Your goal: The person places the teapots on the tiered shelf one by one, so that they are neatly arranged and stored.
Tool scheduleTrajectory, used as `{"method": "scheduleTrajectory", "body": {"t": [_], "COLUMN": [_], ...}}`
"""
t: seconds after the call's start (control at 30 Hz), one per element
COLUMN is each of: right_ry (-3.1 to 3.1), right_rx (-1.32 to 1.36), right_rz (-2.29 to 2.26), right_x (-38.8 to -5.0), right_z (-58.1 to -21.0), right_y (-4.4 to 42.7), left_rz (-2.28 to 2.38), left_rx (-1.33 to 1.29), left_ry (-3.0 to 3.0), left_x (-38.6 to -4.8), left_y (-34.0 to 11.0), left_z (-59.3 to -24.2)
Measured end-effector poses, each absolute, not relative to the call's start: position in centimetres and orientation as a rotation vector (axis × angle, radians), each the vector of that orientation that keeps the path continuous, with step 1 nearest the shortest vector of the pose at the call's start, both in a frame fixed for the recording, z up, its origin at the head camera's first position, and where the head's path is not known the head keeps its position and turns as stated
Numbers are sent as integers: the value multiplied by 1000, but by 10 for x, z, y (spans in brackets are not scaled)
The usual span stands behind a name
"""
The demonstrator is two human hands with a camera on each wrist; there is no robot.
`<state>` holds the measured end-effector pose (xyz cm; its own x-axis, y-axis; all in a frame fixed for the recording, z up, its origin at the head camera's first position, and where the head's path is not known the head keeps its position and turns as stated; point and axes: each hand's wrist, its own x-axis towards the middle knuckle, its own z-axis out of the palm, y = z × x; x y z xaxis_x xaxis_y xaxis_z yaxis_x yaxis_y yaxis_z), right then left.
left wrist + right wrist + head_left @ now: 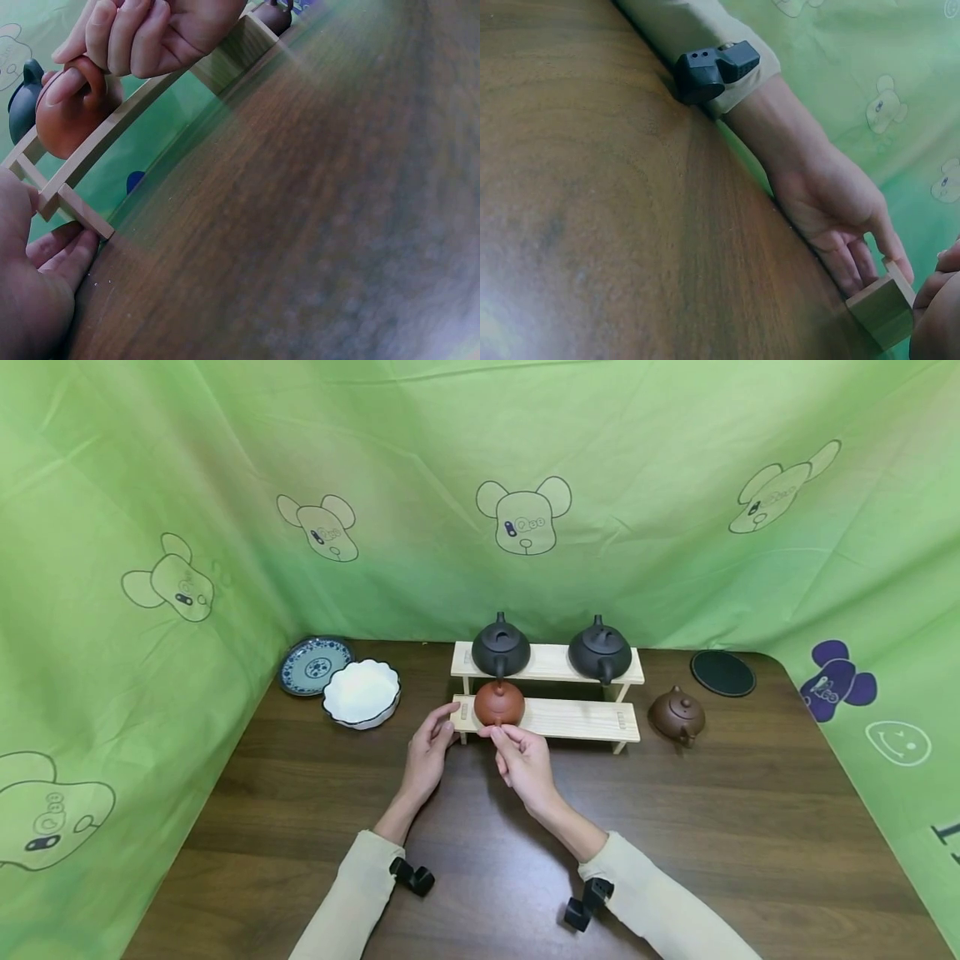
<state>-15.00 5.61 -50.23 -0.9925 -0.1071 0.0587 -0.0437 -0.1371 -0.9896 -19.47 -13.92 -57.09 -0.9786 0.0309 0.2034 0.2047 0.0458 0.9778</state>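
Note:
A reddish-brown clay teapot (pixel 498 700) sits at the left end of the lower shelf of a two-tier wooden stand (pixel 573 717). Its handle faces me, and my right hand (pixel 525 768) pinches that handle. In the left wrist view a finger of the right hand (pixel 142 37) passes through the handle loop. My left hand (pixel 427 756) holds the left end of the lower shelf. Fingers of the left hand (pixel 832 202) lie against the shelf's end and leg in the right wrist view. Two black teapots (pixel 501 647) (pixel 600 652) stand on the upper shelf.
Right of the stand is a dark brown teapot (pixel 677 714), with a round black coaster (pixel 722 673) behind it. A white scalloped bowl (pixel 362 693) and a blue patterned plate (pixel 315 664) stand at the left. Green cloth (pixel 420 568) borders the wooden table (pixel 465 893).

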Motion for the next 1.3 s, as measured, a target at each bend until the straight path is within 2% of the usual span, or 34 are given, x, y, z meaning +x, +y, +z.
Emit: {"method": "scheduleTrajectory", "body": {"t": [0.23, 0.57, 0.87, 1.0, 1.3], "right_ry": [2051, 2040, 2045, 2032, 2021], "right_rx": [-182, -162, -169, -155, -98], "right_rz": [-2317, -2312, -2300, -2307, -2338], "right_x": [-151, -153, -152, -151, -150], "right_z": [-503, -502, -501, -501, -504], "right_y": [56, 59, 61, 63, 71], "left_rz": [-2042, -2105, -2063, -2063, -2119], "left_rx": [-330, -296, -308, -318, -241], "left_ry": [-2129, -2148, -2124, -2117, -2160], "left_x": [-192, -208, -187, -185, -205], "left_y": [-139, -146, -137, -135, -144], "left_z": [-566, -596, -559, -555, -591]}}
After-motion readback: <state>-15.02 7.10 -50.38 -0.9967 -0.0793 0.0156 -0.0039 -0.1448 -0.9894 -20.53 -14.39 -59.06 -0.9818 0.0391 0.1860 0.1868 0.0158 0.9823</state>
